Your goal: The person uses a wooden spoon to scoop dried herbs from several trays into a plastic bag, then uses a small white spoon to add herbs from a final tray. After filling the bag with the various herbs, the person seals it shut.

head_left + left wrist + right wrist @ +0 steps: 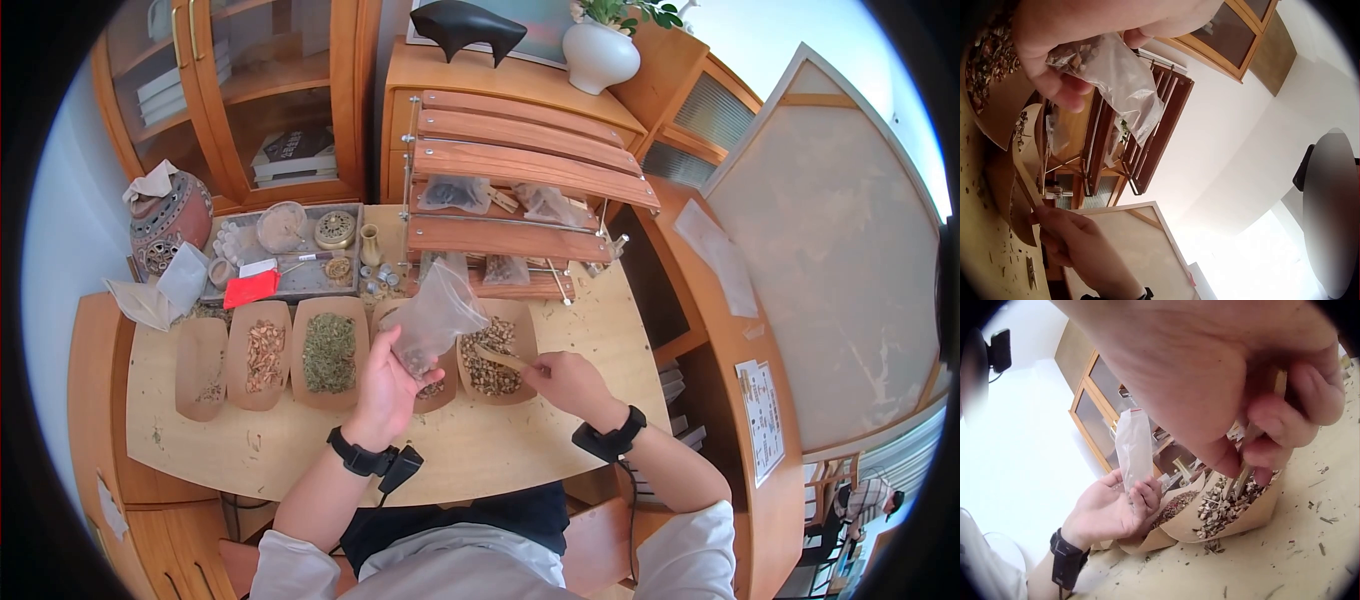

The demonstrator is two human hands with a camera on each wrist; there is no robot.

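My left hand (382, 392) holds a clear zip bag (440, 308) upright over the paper trays. A few chopped bits lie at the bag's bottom, seen close in the left wrist view. With my right hand (577, 386) I grip a wooden scoop (497, 357) by its handle. Its head dips into the chopped dried herbs (487, 376) in the rightmost paper tray (1257, 520). Beside it, partly hidden behind my left hand and the bag, stands another tray with reddish-brown bits (1175, 507).
More paper trays hold green herb (330, 352), orange-brown chips (265, 356) and a few scraps (212, 390). Behind them stand a grey tray (290, 292) of small vessels and a slatted wooden rack (520, 165) with filled bags. Crumbs dot the table (470, 460).
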